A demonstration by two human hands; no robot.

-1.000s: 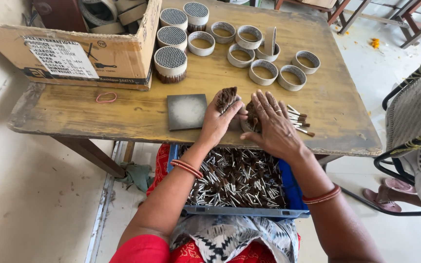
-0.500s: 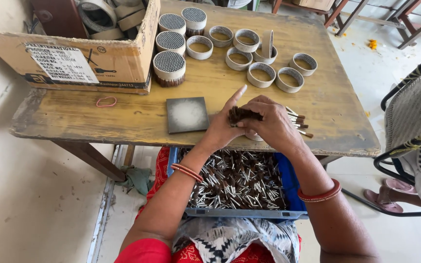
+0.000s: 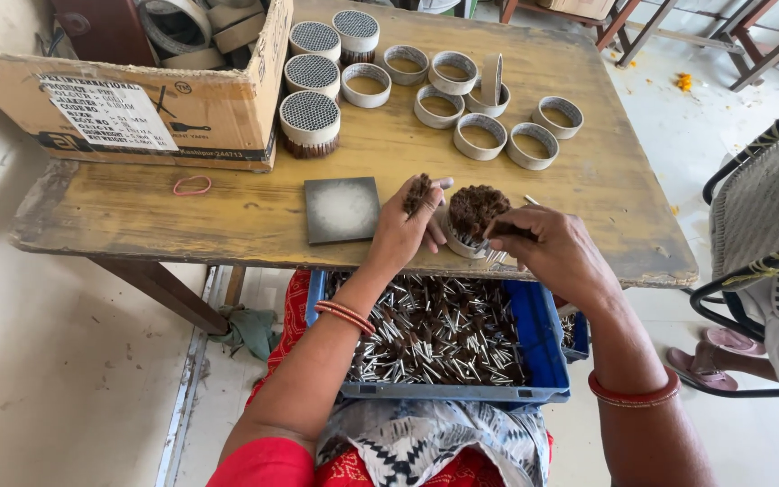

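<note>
A ring packed with brown-tipped sticks (image 3: 472,216) stands tilted at the near edge of the worn wooden table (image 3: 227,212). My left hand (image 3: 406,227) steadies its left side and pinches a small bunch of the sticks between the fingers. My right hand (image 3: 547,248) holds several more sticks against the ring's right side. On my lap sits a blue tray (image 3: 538,347) heaped with loose silver sticks with brown tips.
A dark square tile (image 3: 342,209) lies left of my hands. Filled rings (image 3: 309,119) and empty rings (image 3: 480,135) stand at the table's far side. A cardboard box (image 3: 128,99) occupies the far left, a red rubber band (image 3: 192,186) near it. A person's sandalled feet (image 3: 723,347) are at right.
Both hands gathered loose sticks off the table and now hold a stick-filled ring tilted between them. My left hand has shifted from flat on the table to gripping a small bunch.
</note>
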